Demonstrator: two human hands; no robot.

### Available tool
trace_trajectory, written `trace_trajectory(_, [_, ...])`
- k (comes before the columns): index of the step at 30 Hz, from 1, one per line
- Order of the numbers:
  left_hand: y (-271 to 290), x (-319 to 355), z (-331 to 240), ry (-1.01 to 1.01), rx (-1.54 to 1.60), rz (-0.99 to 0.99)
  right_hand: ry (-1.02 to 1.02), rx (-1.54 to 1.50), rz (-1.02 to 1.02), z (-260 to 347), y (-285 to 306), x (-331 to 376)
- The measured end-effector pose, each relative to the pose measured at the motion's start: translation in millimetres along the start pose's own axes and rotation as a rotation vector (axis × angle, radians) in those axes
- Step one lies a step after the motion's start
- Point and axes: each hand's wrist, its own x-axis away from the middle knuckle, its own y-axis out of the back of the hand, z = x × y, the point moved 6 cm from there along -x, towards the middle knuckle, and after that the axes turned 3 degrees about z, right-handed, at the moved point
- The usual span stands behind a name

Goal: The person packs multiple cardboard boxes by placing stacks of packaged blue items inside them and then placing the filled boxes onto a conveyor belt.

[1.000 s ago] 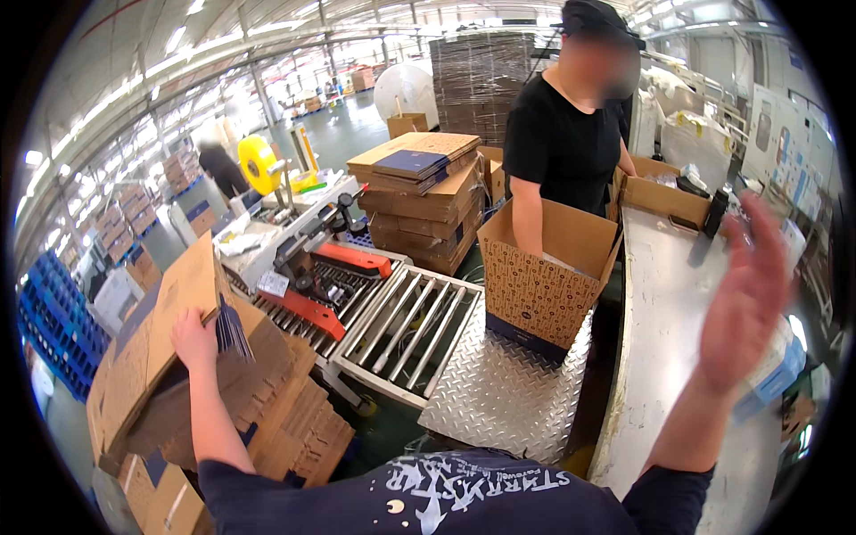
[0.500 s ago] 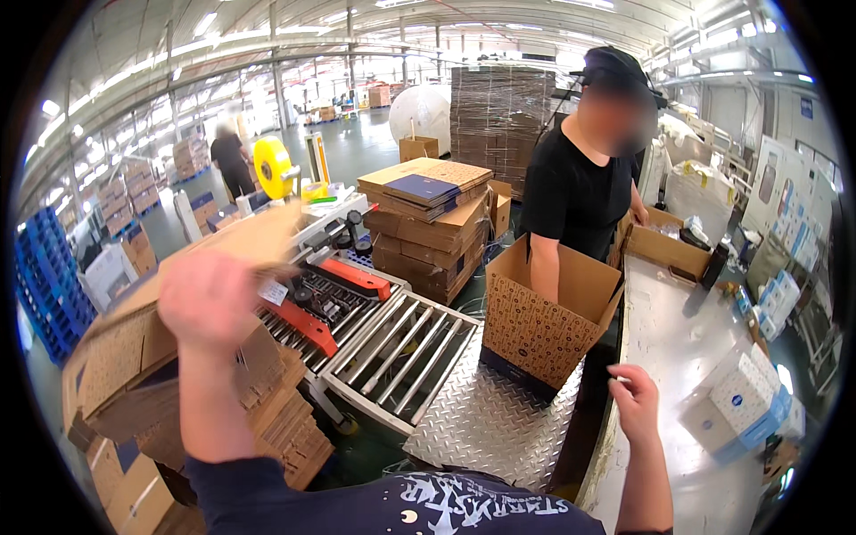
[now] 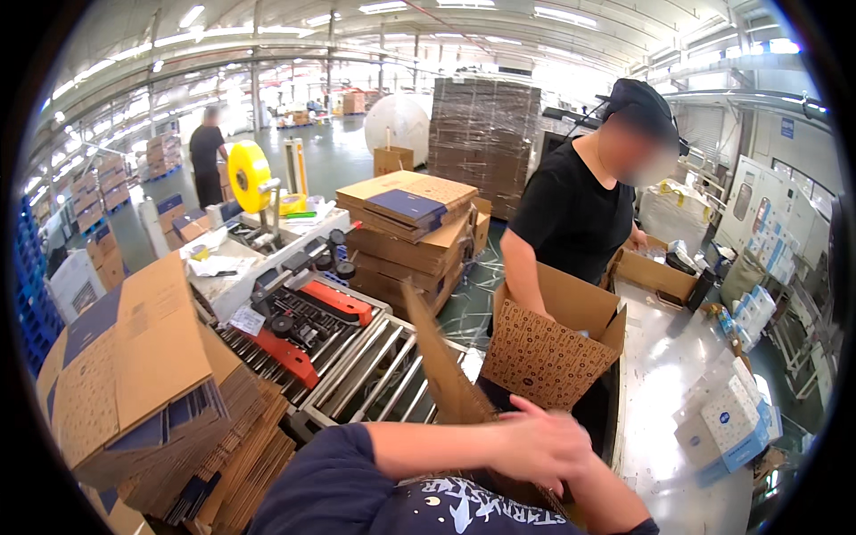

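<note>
My left hand (image 3: 544, 441) reaches across my chest at the bottom centre, fingers closed on a flat brown cardboard carton (image 3: 441, 370) that stands up on edge in front of me. My right hand (image 3: 596, 489) comes up from the lower right and meets the left at the carton's lower end. It is mostly covered by the left hand, so its grip is hidden. Just beyond the carton lies a roller conveyor (image 3: 379, 374).
A co-worker in a black shirt (image 3: 571, 218) reaches into an open patterned carton (image 3: 548, 352) on the steel table (image 3: 664, 374). Flat cartons are piled at left (image 3: 134, 374). A red-and-black tape sealer (image 3: 303, 325), stacked cartons (image 3: 410, 232) and white-blue boxes (image 3: 727, 419) are nearby.
My left hand has swung the flat carton from the left pile over to my chest. My right hand has come down from high on the right and joined the left.
</note>
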Motion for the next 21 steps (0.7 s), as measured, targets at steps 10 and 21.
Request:
trace_trajectory(10, [124, 113, 171, 0.844, -0.621, -0.189, -0.246, 0.369, 0.004, -29, -42, -35])
trace_trajectory(21, [120, 257, 196, 1.341, 0.304, -0.598, -0.234, 0.217, -0.373, 26, 47, -5])
